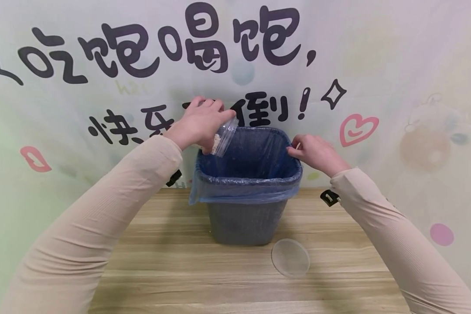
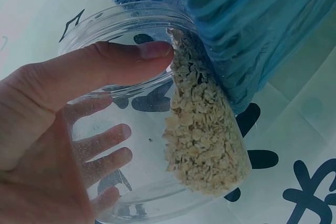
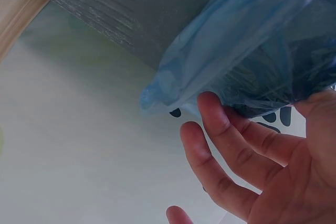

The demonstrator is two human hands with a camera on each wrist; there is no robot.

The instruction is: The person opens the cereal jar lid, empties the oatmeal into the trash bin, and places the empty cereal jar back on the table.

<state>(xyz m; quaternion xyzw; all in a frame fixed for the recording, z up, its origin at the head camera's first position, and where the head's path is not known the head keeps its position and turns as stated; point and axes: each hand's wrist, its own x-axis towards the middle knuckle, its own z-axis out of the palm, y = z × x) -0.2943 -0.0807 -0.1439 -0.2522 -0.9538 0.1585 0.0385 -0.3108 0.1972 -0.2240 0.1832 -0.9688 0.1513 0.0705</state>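
Note:
My left hand (image 1: pixel 202 122) grips a clear plastic jar (image 1: pixel 228 136), which is tilted at the left rim of the trash bin (image 1: pixel 243 222). Inside the jar, flaky oats (image 2: pixel 205 129) lie along its lower side in the left wrist view. The thumb presses one side of the jar, and the other fingers show through the clear wall. A blue plastic liner (image 1: pixel 247 192) is folded over the bin's rim. At the bin's right edge, my right hand (image 1: pixel 315 152) holds the lined rim between thumb and fingers; some of its fingers stand off the liner in the right wrist view.
A round clear lid (image 1: pixel 290 258) lies on the wooden table (image 1: pixel 180 279), in front of the bin and to its right. Right behind the table hangs a pale cloth backdrop (image 1: pixel 408 56) with large dark lettering.

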